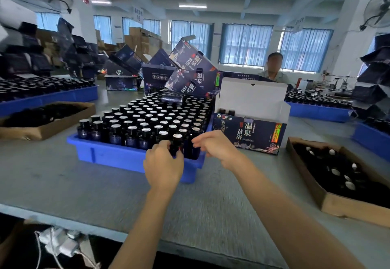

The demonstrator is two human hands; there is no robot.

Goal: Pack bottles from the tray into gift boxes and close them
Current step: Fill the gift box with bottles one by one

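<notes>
A blue plastic tray (109, 154) on the grey table holds several dark bottles with silver caps. My left hand (163, 166) grips one dark bottle (176, 143) at the tray's near right corner. My right hand (213, 145) hovers just right of that bottle, fingers loosely curled and holding nothing. An open dark gift box (251, 135) with a raised white lid stands right of the tray; two bottles (226, 112) show at its left end.
A cardboard box (329, 202) of bottles lies at the near right, another cardboard box (44, 131) at the left. Empty gift boxes (190, 72) pile up behind the tray. More blue trays sit left and right. A person sits across the table.
</notes>
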